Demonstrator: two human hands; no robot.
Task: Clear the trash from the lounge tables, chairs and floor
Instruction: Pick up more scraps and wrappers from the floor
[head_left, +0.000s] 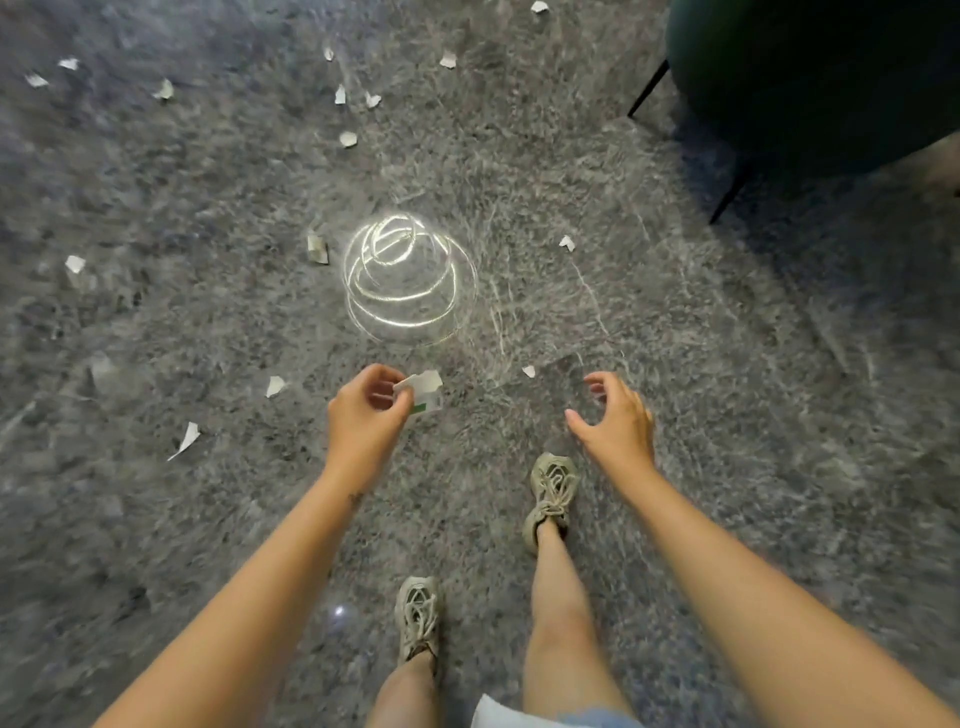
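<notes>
Paper scraps (348, 139) are strewn across the grey floor (675, 364), mostly far left. One torn card (427, 391), green-patched, print too blurred to read, is pinched in the left hand (363, 415); the right hand (615, 421) is spread, empty.

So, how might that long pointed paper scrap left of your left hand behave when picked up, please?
The long scrap looks thin and torn, so probably very light and floppy. Its edge seems to curl off the glossy floor, so pinching should be easy; pushed, it would likely slide.
</notes>
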